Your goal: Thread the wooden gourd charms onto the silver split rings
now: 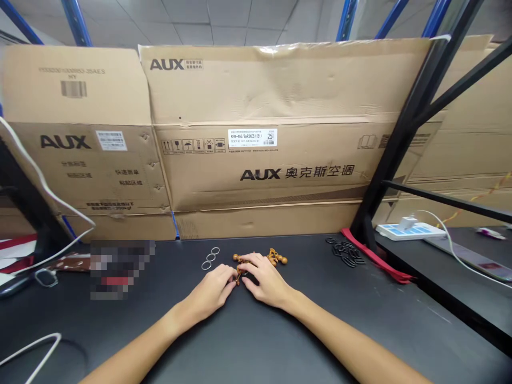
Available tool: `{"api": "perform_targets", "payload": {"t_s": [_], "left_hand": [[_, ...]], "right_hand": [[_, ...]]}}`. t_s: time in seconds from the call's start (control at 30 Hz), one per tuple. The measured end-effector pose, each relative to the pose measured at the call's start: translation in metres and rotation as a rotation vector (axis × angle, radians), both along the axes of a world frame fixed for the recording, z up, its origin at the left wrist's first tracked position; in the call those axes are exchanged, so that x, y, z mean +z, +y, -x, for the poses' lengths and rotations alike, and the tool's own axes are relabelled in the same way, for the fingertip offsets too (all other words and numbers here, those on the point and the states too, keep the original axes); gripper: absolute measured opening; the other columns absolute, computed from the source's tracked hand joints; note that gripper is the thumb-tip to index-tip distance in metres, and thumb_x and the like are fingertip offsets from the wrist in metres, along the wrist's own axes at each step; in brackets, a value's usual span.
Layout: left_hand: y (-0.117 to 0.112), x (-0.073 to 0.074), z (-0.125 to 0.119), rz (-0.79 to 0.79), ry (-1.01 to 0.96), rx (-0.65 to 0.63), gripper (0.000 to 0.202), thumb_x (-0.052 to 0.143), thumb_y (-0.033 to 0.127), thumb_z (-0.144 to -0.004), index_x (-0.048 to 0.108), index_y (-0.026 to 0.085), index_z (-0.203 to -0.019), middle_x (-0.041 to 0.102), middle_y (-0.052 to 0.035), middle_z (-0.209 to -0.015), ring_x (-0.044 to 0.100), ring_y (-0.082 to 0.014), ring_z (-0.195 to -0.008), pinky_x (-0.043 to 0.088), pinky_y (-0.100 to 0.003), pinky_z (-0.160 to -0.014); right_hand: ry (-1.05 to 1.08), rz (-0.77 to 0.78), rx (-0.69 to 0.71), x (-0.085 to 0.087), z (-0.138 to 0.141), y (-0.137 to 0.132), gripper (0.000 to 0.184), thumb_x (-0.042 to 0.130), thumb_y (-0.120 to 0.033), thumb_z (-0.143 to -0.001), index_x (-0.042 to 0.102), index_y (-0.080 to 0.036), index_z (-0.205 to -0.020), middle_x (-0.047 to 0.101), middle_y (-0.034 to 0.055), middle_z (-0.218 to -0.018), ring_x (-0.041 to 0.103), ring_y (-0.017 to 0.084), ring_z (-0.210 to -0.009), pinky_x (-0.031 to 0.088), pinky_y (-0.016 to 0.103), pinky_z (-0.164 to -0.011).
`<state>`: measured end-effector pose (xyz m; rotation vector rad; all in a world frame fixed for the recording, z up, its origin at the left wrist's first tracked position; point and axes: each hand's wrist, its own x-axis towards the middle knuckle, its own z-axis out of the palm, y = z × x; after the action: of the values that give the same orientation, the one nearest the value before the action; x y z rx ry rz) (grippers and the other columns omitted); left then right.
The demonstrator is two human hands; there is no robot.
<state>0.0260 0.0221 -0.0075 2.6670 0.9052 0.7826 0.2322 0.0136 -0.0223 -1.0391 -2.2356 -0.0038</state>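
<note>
A strand of brown wooden beads with knotted cord lies on the black tabletop, and more of its beads spread out to the far side. My left hand and my right hand meet over it, their fingertips closed on the strand's near part. Part of the strand is hidden under my fingers. Just left of my left hand lie several linked silver rings, not touched by either hand.
Several black rings lie on the table's right, beside a red strap. A white power strip sits on a lower side table. A black metal frame rises at right, and large AUX cardboard boxes stand along the table's far edge.
</note>
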Motion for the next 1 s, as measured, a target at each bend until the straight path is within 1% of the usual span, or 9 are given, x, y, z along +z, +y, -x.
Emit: {"api": "perform_targets", "payload": {"t_s": [0.07,0.17,0.3,0.4,0.47,0.63,0.73,0.83,1.0], "left_hand": [[-0.002,0.003,0.002,0.001,-0.003,-0.044,0.018,0.041,0.017,-0.093,0.057,0.020,-0.102,0.061,-0.0048,-0.095,0.060,-0.0176,-0.086,0.050,-0.030,-0.079],[-0.007,0.010,0.003,0.060,-0.039,-0.087,0.023,0.037,0.018,-0.096,0.056,0.021,-0.107,0.063,-0.0052,-0.100,0.062,-0.0177,-0.091,0.049,-0.029,-0.082],[-0.012,0.014,0.003,0.153,-0.095,-0.083,0.020,0.039,0.020,-0.095,0.058,0.021,-0.102,0.066,-0.0033,-0.094,0.063,-0.0163,-0.086,0.048,-0.026,-0.078],[-0.011,0.012,0.002,0.208,-0.147,-0.065,0.019,0.041,0.023,-0.095,0.060,0.021,-0.098,0.067,-0.0026,-0.090,0.064,-0.0154,-0.082,0.048,-0.025,-0.077],[-0.009,0.010,0.001,0.274,-0.199,-0.049,0.019,0.042,0.026,-0.095,0.060,0.020,-0.096,0.068,-0.0028,-0.088,0.064,-0.0153,-0.080,0.049,-0.025,-0.077],[-0.003,0.004,0.001,0.549,-0.401,-0.058,0.020,0.047,0.034,-0.093,0.058,0.017,-0.097,0.067,-0.0048,-0.088,0.064,-0.0167,-0.083,0.052,-0.031,-0.081],[0.000,0.003,0.000,0.673,-0.486,-0.067,0.021,0.051,0.035,-0.090,0.056,0.015,-0.094,0.066,-0.0051,-0.085,0.065,-0.0169,-0.082,0.052,-0.034,-0.082],[0.002,0.002,0.000,0.742,-0.521,-0.082,0.023,0.053,0.037,-0.088,0.055,0.014,-0.092,0.064,-0.0039,-0.078,0.065,-0.0160,-0.075,0.052,-0.034,-0.078],[0.004,-0.002,0.000,0.778,-0.549,-0.097,0.026,0.056,0.039,-0.086,0.056,0.013,-0.092,0.062,-0.0023,-0.075,0.064,-0.0147,-0.068,0.053,-0.031,-0.067]], "right_hand": [[-0.038,-0.012,0.012,0.004,0.001,-0.003,0.025,0.057,-0.021,-0.085,0.061,-0.022,-0.109,0.055,0.0089,-0.124,0.048,0.025,-0.112,0.043,0.044,-0.092],[-0.075,-0.024,0.010,0.006,0.002,-0.005,0.020,0.055,-0.023,-0.087,0.062,-0.024,-0.106,0.054,0.0081,-0.125,0.046,0.025,-0.109,0.043,0.043,-0.088],[-0.110,-0.055,0.014,0.003,0.004,-0.005,0.015,0.055,-0.025,-0.089,0.064,-0.024,-0.101,0.056,0.0073,-0.122,0.045,0.024,-0.109,0.040,0.043,-0.091],[-0.101,-0.076,0.032,0.000,0.005,-0.004,0.014,0.053,-0.021,-0.089,0.063,-0.023,-0.098,0.059,0.0064,-0.116,0.046,0.023,-0.108,0.038,0.042,-0.093],[-0.081,-0.073,0.051,0.001,0.006,-0.005,0.013,0.051,-0.019,-0.090,0.063,-0.021,-0.096,0.061,0.0063,-0.112,0.047,0.022,-0.106,0.038,0.041,-0.093],[0.021,0.015,0.111,0.009,0.009,-0.011,0.012,0.048,-0.017,-0.090,0.059,-0.020,-0.090,0.065,0.0048,-0.096,0.051,0.021,-0.099,0.040,0.038,-0.088],[0.111,0.090,0.107,0.012,0.011,-0.015,0.013,0.047,-0.016,-0.090,0.058,-0.020,-0.088,0.064,0.0042,-0.088,0.053,0.020,-0.092,0.042,0.036,-0.083],[0.162,0.126,0.088,0.012,0.011,-0.016,0.013,0.047,-0.013,-0.089,0.058,-0.020,-0.087,0.062,0.0037,-0.085,0.054,0.019,-0.085,0.042,0.034,-0.080],[0.167,0.139,0.125,0.009,0.013,-0.018,0.017,0.049,-0.009,-0.084,0.057,-0.021,-0.093,0.063,0.0018,-0.086,0.054,0.017,-0.081,0.041,0.031,-0.078]]}}
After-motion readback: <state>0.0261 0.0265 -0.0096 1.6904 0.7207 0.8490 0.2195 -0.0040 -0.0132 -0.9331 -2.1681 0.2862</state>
